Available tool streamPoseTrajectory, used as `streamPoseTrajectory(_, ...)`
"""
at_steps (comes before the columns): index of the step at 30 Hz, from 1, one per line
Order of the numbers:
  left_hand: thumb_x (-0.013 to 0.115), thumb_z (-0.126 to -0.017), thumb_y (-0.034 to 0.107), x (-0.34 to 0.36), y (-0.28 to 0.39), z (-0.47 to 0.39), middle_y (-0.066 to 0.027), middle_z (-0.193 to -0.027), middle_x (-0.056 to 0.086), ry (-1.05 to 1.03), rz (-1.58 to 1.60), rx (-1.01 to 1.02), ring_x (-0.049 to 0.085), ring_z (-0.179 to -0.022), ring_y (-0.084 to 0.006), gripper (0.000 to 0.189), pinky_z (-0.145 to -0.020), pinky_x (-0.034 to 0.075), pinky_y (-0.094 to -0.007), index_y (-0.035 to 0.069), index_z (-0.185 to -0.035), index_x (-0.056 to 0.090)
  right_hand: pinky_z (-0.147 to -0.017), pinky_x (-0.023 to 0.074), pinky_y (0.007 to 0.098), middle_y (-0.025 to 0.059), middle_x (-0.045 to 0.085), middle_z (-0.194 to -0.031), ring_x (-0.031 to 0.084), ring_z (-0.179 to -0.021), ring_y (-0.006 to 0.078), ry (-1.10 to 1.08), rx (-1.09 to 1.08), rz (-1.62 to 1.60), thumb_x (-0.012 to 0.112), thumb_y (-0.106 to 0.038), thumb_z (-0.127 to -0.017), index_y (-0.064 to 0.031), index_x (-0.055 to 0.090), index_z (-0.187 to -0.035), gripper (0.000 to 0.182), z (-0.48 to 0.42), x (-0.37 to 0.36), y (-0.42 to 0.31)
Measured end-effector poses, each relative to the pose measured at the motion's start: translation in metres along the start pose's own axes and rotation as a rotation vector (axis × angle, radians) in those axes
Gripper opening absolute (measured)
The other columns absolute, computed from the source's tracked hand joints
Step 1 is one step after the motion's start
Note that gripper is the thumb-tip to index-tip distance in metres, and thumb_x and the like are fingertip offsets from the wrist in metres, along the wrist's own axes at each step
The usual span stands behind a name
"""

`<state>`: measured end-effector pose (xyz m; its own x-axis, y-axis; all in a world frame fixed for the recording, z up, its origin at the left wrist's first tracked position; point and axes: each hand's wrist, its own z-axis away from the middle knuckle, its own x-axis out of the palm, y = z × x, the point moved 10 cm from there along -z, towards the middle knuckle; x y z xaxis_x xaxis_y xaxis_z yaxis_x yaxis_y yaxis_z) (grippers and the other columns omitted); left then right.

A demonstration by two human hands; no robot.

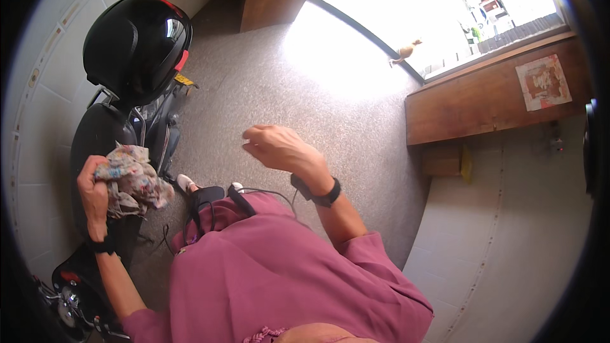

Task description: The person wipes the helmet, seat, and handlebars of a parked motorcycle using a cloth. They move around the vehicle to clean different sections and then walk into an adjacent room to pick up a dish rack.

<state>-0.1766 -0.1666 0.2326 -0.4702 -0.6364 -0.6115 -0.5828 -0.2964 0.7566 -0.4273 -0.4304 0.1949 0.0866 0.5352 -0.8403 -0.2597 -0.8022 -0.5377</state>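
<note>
My left hand grips a crumpled, multicoloured patterned cloth and holds it over the black seat of a motorcycle. Whether the cloth touches the seat I cannot tell. Behind the seat sits a glossy black top case with red reflectors, its lid down. My right hand is raised in front of my body above the speckled floor, apart from the motorcycle. Its fingers are curled in, and no object clearly shows in it. Each wrist wears a black band.
The motorcycle's handlebar end is at the lower left, beside a tiled wall. A wooden door panel stands at the right, with a cardboard box below it. An orange cat is at the bright doorway's threshold. Black cables hang at my waist.
</note>
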Motion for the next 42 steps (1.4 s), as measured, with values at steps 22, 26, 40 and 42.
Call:
streamPoseTrajectory(22, 0.053, -0.071, 0.007, -0.043, 0.099, 0.119, -0.0199, -0.118, 0.058, 0.225, -0.059, 0.188, 0.056, -0.109, -0.0341, 0.041, -0.096, 0.044, -0.0398, -0.004, -0.111, 0.059, -0.063, 0.051, 0.0454, 0.0208, 0.064, -0.076, 0.065, -0.072, 0.0379, -0.009, -0.544, -0.358, 0.07, -0.013, -0.072, -0.0008, 0.055, -0.112, 0.044, -0.081, 0.108, -0.23)
streamPoseTrajectory(26, 0.056, -0.085, 0.006, -0.101, 0.045, 0.198, -0.0165, -0.134, 0.05, 0.378, -0.126, -0.06, 0.047, -0.125, -0.0306, 0.041, -0.105, 0.036, -0.0388, -0.001, -0.125, 0.054, -0.082, 0.0529, 0.0336, 0.0161, 0.069, -0.099, 0.067, -0.093, 0.0227, -0.097, -0.46, -0.583, 0.061, 0.002, -0.08, -0.0004, 0.054, -0.123, 0.043, -0.113, 0.15, -0.247)
streamPoseTrajectory(40, 0.048, -0.094, 0.008, -0.148, -0.185, 0.536, -0.0173, -0.133, 0.049, 0.65, -0.128, -0.644, 0.046, -0.123, -0.0277, 0.034, -0.101, 0.038, -0.0382, -0.001, -0.127, 0.051, -0.082, 0.0485, 0.037, 0.0221, 0.065, -0.093, 0.062, -0.091, 0.0301, 0.228, -0.399, -0.868, 0.053, -0.005, -0.076, 0.0087, 0.058, -0.103, 0.031, -0.231, 0.147, -0.331)
streamPoseTrajectory(42, 0.049, -0.094, 0.009, -0.147, -0.205, 0.547, -0.0178, -0.131, 0.049, 0.653, -0.145, -0.689, 0.048, -0.12, -0.0269, 0.036, -0.099, 0.039, -0.0372, 0.001, -0.129, 0.051, -0.082, 0.0479, 0.0415, 0.0309, 0.063, -0.092, 0.063, -0.091, 0.041, 0.317, -0.312, -0.868, 0.05, -0.005, -0.072, 0.011, 0.058, -0.099, 0.033, -0.237, 0.139, -0.315)
